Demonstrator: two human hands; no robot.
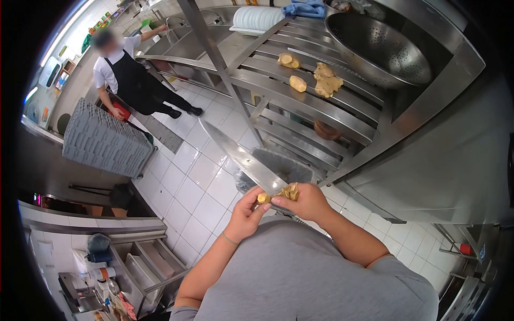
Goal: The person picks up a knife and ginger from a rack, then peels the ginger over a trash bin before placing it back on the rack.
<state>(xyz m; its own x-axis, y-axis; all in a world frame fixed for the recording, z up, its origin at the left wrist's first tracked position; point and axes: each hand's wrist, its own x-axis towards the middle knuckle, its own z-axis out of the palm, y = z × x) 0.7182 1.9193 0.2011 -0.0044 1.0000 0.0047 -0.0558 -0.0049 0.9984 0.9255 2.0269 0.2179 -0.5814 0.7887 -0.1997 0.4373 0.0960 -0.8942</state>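
Note:
My left hand (243, 214) is closed around a small peeled piece of ginger (264, 198), its pale cut face showing. Against it, my right hand (310, 202) grips a large kitchen knife (243, 159), whose broad blade points up and to the left; the handle is hidden by my fingers. Brownish, knobbly matter, apparently ginger or its peel (290, 191), sits at the base of the blade by my right fingers. Both hands are over a bin lined with clear plastic (292, 167). On the slatted metal rack ahead lie peeled ginger pieces (297, 84) and a knobbly ginger root (327, 81).
A big steel colander (383, 48) stands on the rack (342, 115), near white stacked plates (257, 20) and a blue cloth (303, 8). Another person in a black apron (134, 80) stands by the sink, next to a grey stack of crates (107, 139). White tiles cover the floor.

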